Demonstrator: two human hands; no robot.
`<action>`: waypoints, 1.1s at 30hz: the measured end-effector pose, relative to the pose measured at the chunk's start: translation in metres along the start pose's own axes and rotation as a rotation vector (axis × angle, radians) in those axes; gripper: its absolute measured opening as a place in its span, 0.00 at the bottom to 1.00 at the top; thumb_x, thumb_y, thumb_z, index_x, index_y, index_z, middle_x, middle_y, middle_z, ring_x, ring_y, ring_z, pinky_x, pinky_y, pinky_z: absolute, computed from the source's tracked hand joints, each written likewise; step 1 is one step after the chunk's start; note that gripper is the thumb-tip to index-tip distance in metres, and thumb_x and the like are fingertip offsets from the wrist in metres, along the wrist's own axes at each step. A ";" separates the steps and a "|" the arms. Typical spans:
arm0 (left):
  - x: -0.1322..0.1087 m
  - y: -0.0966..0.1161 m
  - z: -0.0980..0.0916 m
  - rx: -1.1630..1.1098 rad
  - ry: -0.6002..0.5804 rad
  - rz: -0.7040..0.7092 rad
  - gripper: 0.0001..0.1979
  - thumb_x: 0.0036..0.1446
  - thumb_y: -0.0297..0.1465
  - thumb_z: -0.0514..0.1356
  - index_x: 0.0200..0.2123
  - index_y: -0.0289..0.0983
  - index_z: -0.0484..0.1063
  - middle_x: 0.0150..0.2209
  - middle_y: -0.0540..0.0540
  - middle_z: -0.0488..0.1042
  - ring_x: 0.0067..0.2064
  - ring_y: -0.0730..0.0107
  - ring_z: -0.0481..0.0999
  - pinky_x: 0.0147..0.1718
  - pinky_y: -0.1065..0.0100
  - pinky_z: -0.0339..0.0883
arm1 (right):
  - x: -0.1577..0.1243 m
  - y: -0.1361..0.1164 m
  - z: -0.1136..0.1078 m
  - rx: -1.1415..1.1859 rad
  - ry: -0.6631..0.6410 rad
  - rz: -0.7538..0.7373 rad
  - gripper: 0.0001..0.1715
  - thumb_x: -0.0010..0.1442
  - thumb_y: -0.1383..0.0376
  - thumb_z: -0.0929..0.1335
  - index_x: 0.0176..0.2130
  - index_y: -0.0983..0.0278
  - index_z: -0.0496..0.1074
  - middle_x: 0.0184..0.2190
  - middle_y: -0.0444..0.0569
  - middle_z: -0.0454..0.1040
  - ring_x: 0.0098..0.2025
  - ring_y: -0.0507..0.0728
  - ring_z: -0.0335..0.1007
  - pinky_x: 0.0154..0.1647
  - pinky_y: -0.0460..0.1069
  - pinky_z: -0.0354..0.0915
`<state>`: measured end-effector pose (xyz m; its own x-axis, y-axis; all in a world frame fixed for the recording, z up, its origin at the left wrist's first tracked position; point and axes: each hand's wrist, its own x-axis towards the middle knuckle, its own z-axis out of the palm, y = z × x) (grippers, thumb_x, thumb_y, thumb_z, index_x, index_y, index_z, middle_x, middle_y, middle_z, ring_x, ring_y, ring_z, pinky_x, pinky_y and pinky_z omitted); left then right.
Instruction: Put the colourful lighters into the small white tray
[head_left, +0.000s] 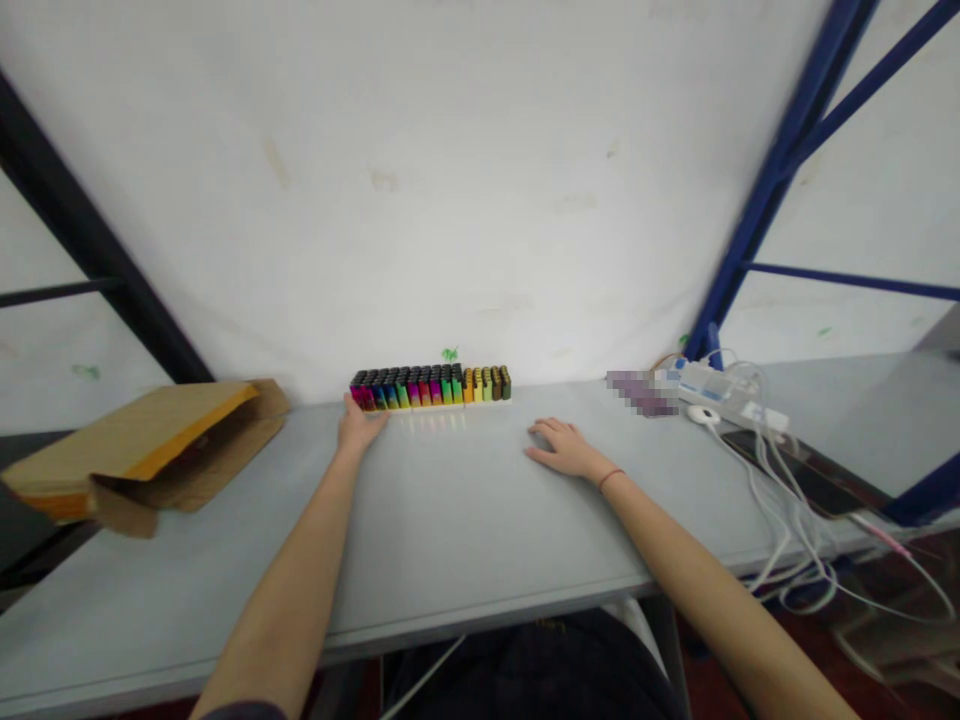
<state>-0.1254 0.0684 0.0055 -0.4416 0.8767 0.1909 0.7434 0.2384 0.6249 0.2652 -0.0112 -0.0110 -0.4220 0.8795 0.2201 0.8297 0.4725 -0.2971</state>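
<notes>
Rows of lighters (pixel 409 390) stand upright in white trays (pixel 439 408) lined up against the wall. Most have black tops and pink, blue, green or red bodies. At the right end is a group of yellow and orange lighters (pixel 487 385), some with dark bodies. My left hand (pixel 360 430) is at the left end of the row, with its thumb along the front and its fingers round the side of the end tray of lighters; the fingertips are partly hidden. Right of the row, my right hand (pixel 566 447) rests on the table, fingers spread, holding nothing.
An opened cardboard box (pixel 142 440) lies on the left of the grey table (pixel 465 520). On the right are a power strip (pixel 727 390), tangled white cables (pixel 787 520), a dark phone (pixel 802 470) and a pixelated purple item (pixel 643 393). Blue metal posts (pixel 772 190) rise there.
</notes>
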 end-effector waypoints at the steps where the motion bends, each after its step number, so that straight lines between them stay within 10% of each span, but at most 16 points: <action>1: -0.003 0.006 0.003 -0.046 -0.005 -0.036 0.50 0.50 0.38 0.62 0.64 0.22 0.34 0.59 0.25 0.58 0.60 0.46 0.59 0.56 0.55 0.57 | 0.000 0.000 0.000 0.001 0.001 -0.002 0.26 0.60 0.50 0.61 0.52 0.62 0.66 0.56 0.55 0.64 0.58 0.61 0.57 0.57 0.60 0.52; 4: -0.025 0.033 0.017 -0.114 0.130 -0.046 0.50 0.50 0.35 0.61 0.63 0.16 0.33 0.63 0.20 0.45 0.65 0.44 0.44 0.61 0.53 0.45 | 0.000 0.001 0.000 0.001 0.001 0.000 0.26 0.60 0.50 0.61 0.52 0.62 0.66 0.56 0.55 0.63 0.58 0.61 0.57 0.57 0.60 0.52; 6: -0.051 0.056 0.030 -0.123 0.174 0.196 0.46 0.51 0.34 0.59 0.64 0.20 0.36 0.64 0.24 0.43 0.66 0.45 0.39 0.62 0.50 0.39 | 0.000 0.000 0.000 0.000 -0.002 0.008 0.26 0.60 0.51 0.61 0.52 0.62 0.66 0.57 0.55 0.63 0.59 0.61 0.56 0.58 0.60 0.51; 11: -0.121 0.094 0.056 0.092 -0.380 0.859 0.32 0.60 0.44 0.49 0.64 0.39 0.49 0.65 0.38 0.49 0.65 0.56 0.48 0.61 0.54 0.44 | -0.001 -0.002 -0.003 0.007 -0.026 0.025 0.28 0.60 0.49 0.60 0.54 0.62 0.65 0.58 0.57 0.61 0.60 0.63 0.55 0.58 0.62 0.51; 16: -0.146 0.093 0.064 0.339 -0.539 0.912 0.27 0.62 0.48 0.44 0.61 0.47 0.56 0.66 0.44 0.49 0.66 0.54 0.46 0.59 0.44 0.39 | -0.002 -0.005 -0.004 0.006 -0.041 0.032 0.31 0.59 0.47 0.61 0.54 0.62 0.64 0.59 0.57 0.60 0.60 0.64 0.53 0.58 0.64 0.49; 33: -0.145 0.087 0.059 0.359 -0.507 0.949 0.26 0.63 0.46 0.45 0.61 0.45 0.56 0.65 0.43 0.50 0.65 0.57 0.47 0.59 0.46 0.41 | -0.005 -0.007 -0.006 0.055 -0.078 0.066 0.31 0.59 0.48 0.61 0.56 0.61 0.63 0.62 0.56 0.57 0.64 0.65 0.47 0.60 0.66 0.44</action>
<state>0.0326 -0.0132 -0.0124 0.5709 0.8158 0.0920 0.8065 -0.5783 0.1228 0.2640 -0.0193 -0.0047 -0.3958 0.9096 0.1264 0.8361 0.4138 -0.3601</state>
